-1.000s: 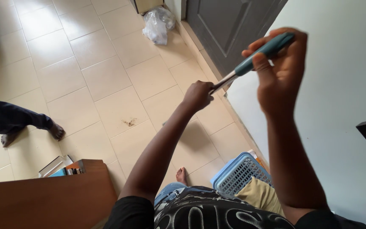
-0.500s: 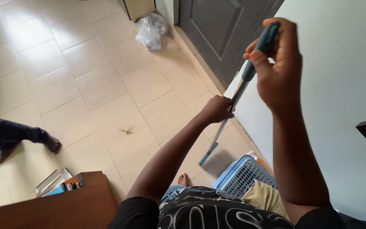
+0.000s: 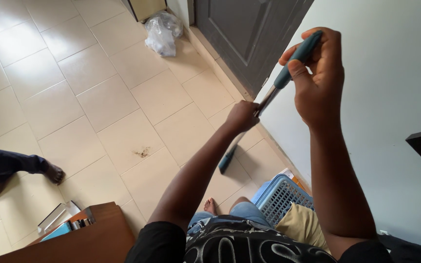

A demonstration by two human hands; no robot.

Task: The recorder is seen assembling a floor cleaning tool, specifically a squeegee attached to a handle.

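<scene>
Head view: the right hand [image 3: 320,83] is clenched around the teal grip of a long pole [image 3: 269,95], high at about 1 o'clock, near the white wall [image 3: 381,97]. The left hand [image 3: 242,116] is clenched around the metal shaft lower down, near the middle of the picture. The pole slopes from the grip down toward 6 o'clock, and its teal lower end [image 3: 226,162] hangs above the tiled floor [image 3: 98,97], not touching it as far as I can tell.

To handle the pole well, I judge that both hands must keep a firm hold, the upper one steadying the grip and the lower one guiding the shaft, so the lower end does not swing into the basket or the door [image 3: 249,34].

Containers: a blue basket [image 3: 283,197] with a lattice wall stands at about 5 o'clock, just beside the wall. A tan cloth [image 3: 298,224] lies in it or over its near edge; which one I cannot tell. A clear plastic bag [image 3: 162,33] lies on the floor at 11 o'clock, near the door; its contents are not visible. At 8 o'clock a brown table [image 3: 93,238] carries some books [image 3: 62,224] at its edge. Another person's foot [image 3: 52,173] is on the floor at 9 o'clock.
</scene>
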